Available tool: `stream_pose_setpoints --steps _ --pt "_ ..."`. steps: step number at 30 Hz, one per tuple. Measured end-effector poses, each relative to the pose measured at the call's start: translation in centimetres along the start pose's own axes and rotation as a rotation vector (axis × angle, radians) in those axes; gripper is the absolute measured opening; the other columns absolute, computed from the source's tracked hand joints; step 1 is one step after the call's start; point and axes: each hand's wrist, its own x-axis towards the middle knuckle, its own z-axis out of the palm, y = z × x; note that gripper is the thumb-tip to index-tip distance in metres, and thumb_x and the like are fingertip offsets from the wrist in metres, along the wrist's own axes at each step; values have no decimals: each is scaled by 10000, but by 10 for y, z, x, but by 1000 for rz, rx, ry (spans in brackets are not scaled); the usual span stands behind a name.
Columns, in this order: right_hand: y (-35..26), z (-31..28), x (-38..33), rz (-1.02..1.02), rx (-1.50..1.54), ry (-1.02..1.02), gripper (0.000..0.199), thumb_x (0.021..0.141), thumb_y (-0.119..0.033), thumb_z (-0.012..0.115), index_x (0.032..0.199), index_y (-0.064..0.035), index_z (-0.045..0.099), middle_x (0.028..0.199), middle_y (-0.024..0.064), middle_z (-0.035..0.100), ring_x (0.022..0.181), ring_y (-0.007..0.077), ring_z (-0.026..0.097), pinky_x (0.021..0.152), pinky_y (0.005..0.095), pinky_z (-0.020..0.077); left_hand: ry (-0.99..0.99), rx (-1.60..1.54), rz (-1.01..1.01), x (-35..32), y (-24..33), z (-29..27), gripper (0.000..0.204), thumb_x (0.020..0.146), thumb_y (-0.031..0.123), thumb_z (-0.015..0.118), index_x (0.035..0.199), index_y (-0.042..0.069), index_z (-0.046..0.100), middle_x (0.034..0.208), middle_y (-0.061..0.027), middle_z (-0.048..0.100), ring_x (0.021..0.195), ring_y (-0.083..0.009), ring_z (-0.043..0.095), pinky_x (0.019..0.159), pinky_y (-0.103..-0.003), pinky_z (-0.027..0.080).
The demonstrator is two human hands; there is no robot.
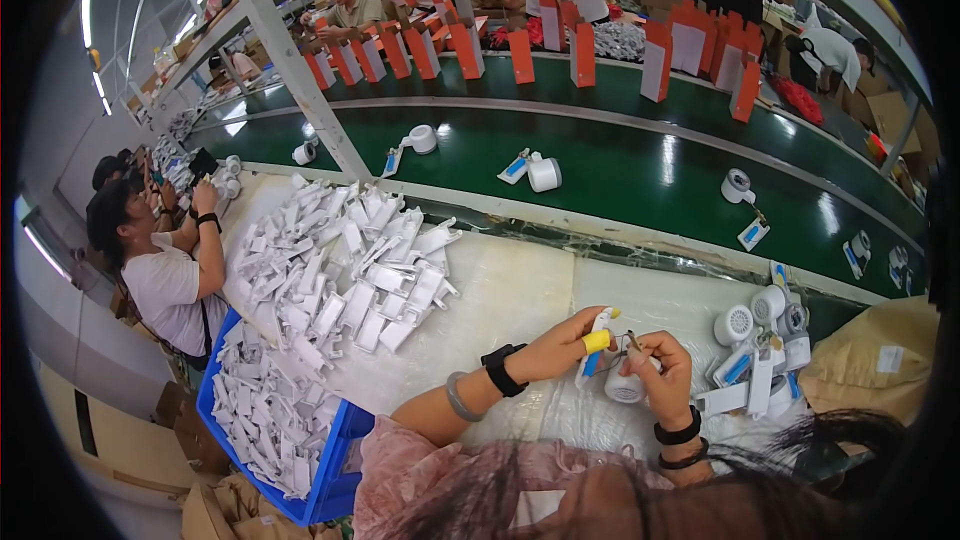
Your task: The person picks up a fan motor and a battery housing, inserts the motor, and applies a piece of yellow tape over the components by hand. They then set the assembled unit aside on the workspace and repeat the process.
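Note:
My left hand [556,348], with yellow wraps on its fingertips, grips a slim white plastic housing [603,321] that has a blue part in it. Thin dark wires run from there to a round white fan-like head [624,387]. My right hand [668,377] is closed at the top of that head, its thumb and fingers pinched together by the wires. Both hands are above the plastic-covered bench [520,285]. What exactly lies between the right fingertips is too small to make out. Right of my hands is a cluster of similar white round heads [735,324] with blue-marked housings.
A heap of white plastic shells [340,265] covers the bench at left; more fill a blue bin [340,455] below. Beyond, a green conveyor [640,155] carries several wired units and orange-and-white boxes [582,55]. A metal post [290,60], brown bag [870,365] and co-worker [170,270] flank the bench.

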Motion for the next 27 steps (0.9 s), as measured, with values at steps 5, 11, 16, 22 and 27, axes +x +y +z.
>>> stream_pose_setpoints --steps 5,11,16,22,27 --pt "-3 -4 -3 161 55 -129 118 909 -60 623 1000 14 610 816 16 630 733 60 570 663 214 461 72 -28 -165 -9 26 -7 344 1037 292 421 1216 12 510 819 -25 569 714 -81 545 638 -235 461" --pt "-15 1 -8 144 -144 -114 109 846 -37 696 907 -1 613 729 6 608 652 63 567 580 232 466 105 141 -38 -16 46 -6 306 1048 256 375 1185 27 526 823 -35 602 663 -84 543 596 -231 454" --pt "-13 5 -2 -183 -684 64 155 756 -38 740 790 -46 590 680 34 594 617 128 575 579 256 445 108 -40 -52 -14 34 1 319 1039 201 354 1286 27 457 941 -86 632 675 -111 588 613 -250 498" --pt "-9 5 7 -518 -770 260 142 760 31 701 853 -29 612 793 95 614 715 242 596 667 315 474 146 -311 -193 -7 15 12 314 1047 291 359 1261 88 465 908 -128 611 578 -176 596 497 -306 532" --pt "-5 9 3 -487 -717 235 222 747 48 706 930 -38 614 857 100 647 812 284 623 759 384 478 110 -285 -212 -7 9 13 291 1004 184 414 1265 63 456 887 -121 607 565 -185 600 491 -303 520"
